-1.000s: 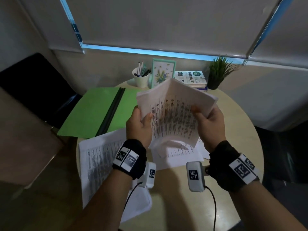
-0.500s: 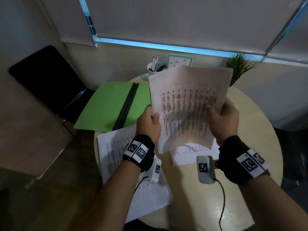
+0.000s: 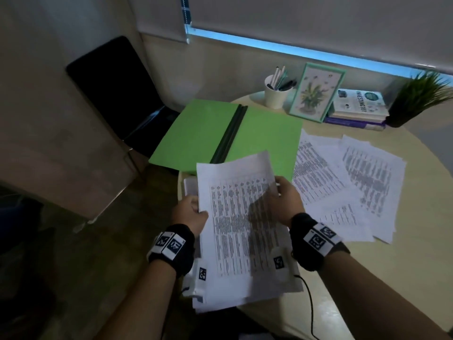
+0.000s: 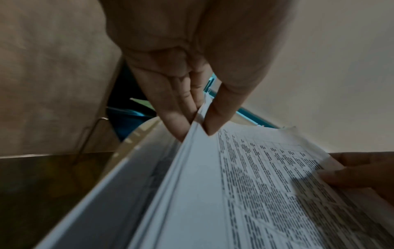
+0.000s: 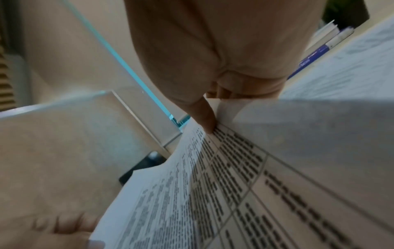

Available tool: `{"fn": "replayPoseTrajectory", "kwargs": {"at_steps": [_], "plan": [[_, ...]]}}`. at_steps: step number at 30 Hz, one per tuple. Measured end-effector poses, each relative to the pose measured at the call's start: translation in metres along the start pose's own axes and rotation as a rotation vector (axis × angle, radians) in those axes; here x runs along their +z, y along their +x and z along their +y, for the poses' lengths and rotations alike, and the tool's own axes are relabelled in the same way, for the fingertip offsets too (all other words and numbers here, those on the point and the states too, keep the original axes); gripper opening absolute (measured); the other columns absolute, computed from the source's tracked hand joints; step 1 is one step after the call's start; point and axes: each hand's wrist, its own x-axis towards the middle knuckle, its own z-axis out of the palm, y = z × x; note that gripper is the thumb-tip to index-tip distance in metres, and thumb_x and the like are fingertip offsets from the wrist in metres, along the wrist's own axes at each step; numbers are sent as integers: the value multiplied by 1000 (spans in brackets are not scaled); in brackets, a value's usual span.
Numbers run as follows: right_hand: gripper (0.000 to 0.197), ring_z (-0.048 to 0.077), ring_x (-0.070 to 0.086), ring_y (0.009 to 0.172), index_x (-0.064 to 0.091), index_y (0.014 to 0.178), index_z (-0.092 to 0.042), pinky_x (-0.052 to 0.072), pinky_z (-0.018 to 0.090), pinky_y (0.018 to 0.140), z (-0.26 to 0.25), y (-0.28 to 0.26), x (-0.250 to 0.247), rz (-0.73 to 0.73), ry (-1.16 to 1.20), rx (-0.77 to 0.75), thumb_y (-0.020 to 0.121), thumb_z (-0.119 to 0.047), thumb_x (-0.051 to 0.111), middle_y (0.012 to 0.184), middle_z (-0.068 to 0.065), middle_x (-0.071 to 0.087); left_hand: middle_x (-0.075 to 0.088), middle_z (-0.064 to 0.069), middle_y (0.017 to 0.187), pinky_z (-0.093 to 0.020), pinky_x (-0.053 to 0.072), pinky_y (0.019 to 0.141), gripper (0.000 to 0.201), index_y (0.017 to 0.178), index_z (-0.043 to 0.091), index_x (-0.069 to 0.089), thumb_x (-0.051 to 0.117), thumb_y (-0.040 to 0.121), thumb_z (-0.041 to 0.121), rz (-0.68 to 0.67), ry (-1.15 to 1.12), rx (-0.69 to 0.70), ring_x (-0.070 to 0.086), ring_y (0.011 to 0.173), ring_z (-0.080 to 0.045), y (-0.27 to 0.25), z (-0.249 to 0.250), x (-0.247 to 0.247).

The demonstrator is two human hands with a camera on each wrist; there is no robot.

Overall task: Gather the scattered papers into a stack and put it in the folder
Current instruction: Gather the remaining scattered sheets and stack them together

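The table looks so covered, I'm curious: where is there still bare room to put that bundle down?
Bare tabletop shows near the person, right of the right hand. The open green folder is bare too. Crowded: loose sheets right of the folder; cup, frame, books and plant along the far edge.

pen cup (image 3: 275, 95) at counter (image 3: 404, 266) back; framed plant print (image 3: 316, 94) beside; books (image 3: 359, 107); potted plant (image 3: 421, 99); black chair (image 3: 117, 94) left
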Motion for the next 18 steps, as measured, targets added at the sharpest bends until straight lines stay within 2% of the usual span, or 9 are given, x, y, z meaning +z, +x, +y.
{"fn": "replayPoseTrajectory", "kwargs": {"at_steps": [4,7,9,12,14,16,18], "plan": [[32,18,57,67,55,124,-15,42,23,59,3,1,35,-78,-77,61,92,-12,51,89,1,67,62,2,83,-26,46,68,15,93,15,57,66,83,9,-16,63,-99,60,79,-19,5,-36,-7],[32,12,56,62,56,122,-16,39,19,50,6,5,46,-90,-118,92,91,-8,49,85,-1,64,62,6,79,-26,48,70,15,90,19,57,68,81,13,-26,102,-110,63,82,-19,10,-47,-8],[33,16,58,64,56,121,-18,40,20,52,8,5,52,-92,-149,116,91,-8,48,93,3,69,63,6,80,-25,48,69,15,87,21,57,69,80,14,-29,116,-123,64,82,-18,12,-53,-8],[32,24,61,80,56,122,-15,45,25,66,11,4,58,-60,-182,137,91,-11,49,109,8,68,66,3,86,-25,50,69,16,88,21,57,70,80,14,-15,123,-135,64,80,-17,13,-59,-8],[34,26,60,97,54,128,-13,45,27,78,10,2,59,-10,-219,108,95,-20,50,124,11,59,67,0,93,-28,53,73,20,96,18,58,69,80,13,29,114,-126,63,83,-18,14,-60,-9],[41,28,57,111,46,136,-8,40,26,84,6,0,58,-22,-222,125,100,-27,44,134,14,52,65,-3,106,-32,54,82,30,111,15,58,66,82,15,74,98,-106,63,94,-23,16,-60,-9],[48,29,57,113,36,143,-8,41,26,87,7,-1,60,-87,-208,163,99,-24,46,135,14,53,65,-4,114,-34,53,88,38,123,16,56,61,85,15,63,68,-85,63,102,-26,18,-57,-9]]}}
